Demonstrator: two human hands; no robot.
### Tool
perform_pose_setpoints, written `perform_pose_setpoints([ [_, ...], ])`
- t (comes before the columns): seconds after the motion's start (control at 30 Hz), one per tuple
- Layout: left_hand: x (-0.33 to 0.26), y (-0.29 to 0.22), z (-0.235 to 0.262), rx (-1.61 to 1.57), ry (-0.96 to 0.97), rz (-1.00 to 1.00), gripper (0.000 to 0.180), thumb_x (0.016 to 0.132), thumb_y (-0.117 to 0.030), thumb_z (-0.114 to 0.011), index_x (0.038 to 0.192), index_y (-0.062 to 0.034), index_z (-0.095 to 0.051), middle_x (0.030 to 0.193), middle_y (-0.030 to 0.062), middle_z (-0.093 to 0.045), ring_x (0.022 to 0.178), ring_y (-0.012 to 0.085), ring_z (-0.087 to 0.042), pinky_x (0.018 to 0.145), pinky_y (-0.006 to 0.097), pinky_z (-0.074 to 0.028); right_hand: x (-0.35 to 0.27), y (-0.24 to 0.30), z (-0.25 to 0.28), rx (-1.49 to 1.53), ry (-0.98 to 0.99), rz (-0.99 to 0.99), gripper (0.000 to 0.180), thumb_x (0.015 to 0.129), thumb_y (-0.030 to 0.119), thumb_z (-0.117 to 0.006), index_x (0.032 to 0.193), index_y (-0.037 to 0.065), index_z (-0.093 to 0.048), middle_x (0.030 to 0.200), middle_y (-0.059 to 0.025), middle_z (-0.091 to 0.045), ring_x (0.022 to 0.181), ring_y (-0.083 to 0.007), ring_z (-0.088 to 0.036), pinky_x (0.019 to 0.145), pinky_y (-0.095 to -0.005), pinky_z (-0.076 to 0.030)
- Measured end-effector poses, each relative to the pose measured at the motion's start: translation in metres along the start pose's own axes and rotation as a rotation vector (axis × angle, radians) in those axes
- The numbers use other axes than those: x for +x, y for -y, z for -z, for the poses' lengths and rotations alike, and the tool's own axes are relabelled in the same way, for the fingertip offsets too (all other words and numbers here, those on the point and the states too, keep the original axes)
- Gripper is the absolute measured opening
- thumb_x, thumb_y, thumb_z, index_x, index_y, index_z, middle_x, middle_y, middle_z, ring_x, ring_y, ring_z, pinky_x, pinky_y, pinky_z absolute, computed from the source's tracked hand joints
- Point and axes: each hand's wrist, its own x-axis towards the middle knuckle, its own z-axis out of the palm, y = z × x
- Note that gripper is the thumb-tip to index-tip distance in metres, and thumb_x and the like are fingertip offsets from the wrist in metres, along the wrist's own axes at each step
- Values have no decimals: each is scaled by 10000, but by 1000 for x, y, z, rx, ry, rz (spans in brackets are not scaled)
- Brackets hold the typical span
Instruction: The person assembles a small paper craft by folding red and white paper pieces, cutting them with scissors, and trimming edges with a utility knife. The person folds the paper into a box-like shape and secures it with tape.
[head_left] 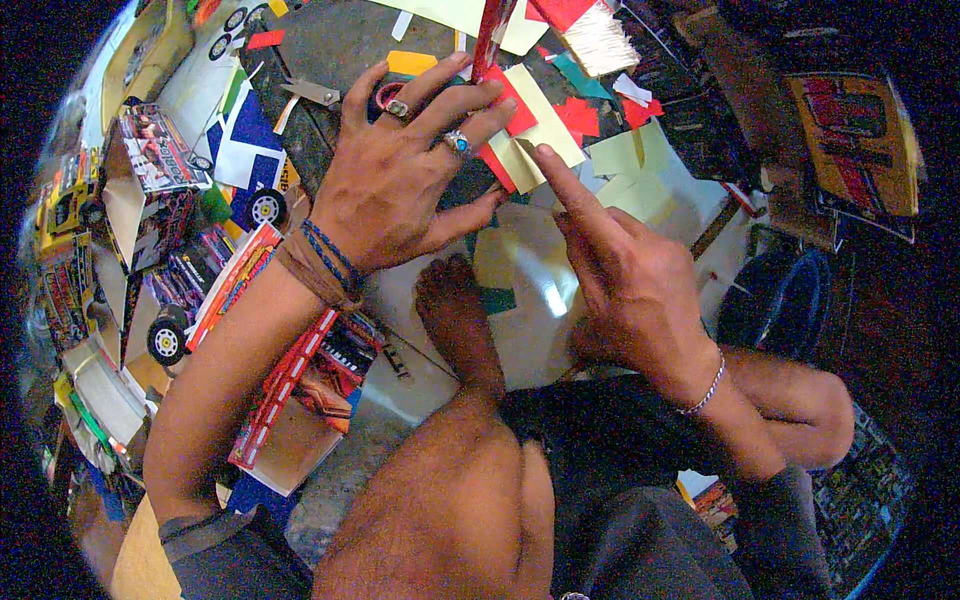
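My left hand, with two rings and cord bracelets, reaches over a red and cream card piece. Its fingers rest along the left side and its thumb meets the lower corner, holding the piece steady. A narrow red strip rises just beyond the fingertips. My right hand comes from the right with its index finger stretched out, the tip touching the card's right edge. Its other fingers curl under, and nothing shows in them.
Paper scraps, including an orange one and a teal one, litter the floor beyond my hands. A metal blade lies left of them. Printed card model trucks with black wheels crowd the left. My bare foot is below.
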Motion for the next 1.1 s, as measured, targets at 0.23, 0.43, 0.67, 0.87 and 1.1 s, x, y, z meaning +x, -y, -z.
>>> perform_pose_setpoints([
  [0.23, 0, 0, -1, 0, -7, -5, 646, 825, -462, -710, 1391, -180, -580, 1403, 16, -551, 1450, 223, -389, 1171, 544, -187, 3, -2, 2, 18, 38, -9, 596, 989, 155, -605, 1538, 304, -427, 780, -175, -659, 645, -359, -649, 611, -473, -517],
  [0.43, 0, 1, -2, -5, -9, -4, 644, 827, -468, -709, 1390, -182, -580, 1397, 12, -552, 1444, 217, -394, 1169, 541, -188, 2, -2, 2, 36, 30, 7, 604, 988, 150, -604, 1542, 307, -420, 784, -180, -661, 655, -369, -651, 621, -477, -519],
  [0.67, 0, 0, -1, 25, 1, -1, 642, 832, -469, -711, 1390, -181, -576, 1392, 8, -553, 1441, 219, -398, 1165, 543, -193, 3, -2, 3, 45, 56, 9, 642, 969, 122, -618, 1549, 300, -408, 796, -186, -668, 663, -375, -654, 627, -481, -522],
  [0.87, 0, 0, 1, 49, 56, 19, 741, 791, -414, -748, 1472, -237, -515, 1479, 16, -521, 1463, 243, -383, 1205, 525, -175, 4, -3, -1, 61, 33, 27, 655, 966, 117, -620, 1554, 301, -397, 827, -189, -689, 687, -375, -669, 643, -484, -530],
  [1.1, 0, 0, 2, 16, 56, 25, 745, 789, -415, -752, 1473, -241, -514, 1478, 14, -525, 1462, 246, -385, 1206, 531, -174, 3, -2, 0, 27, 72, -5, 661, 963, 112, -621, 1555, 297, -393, 847, -194, -697, 694, -376, -677, 638, -481, -535],
])
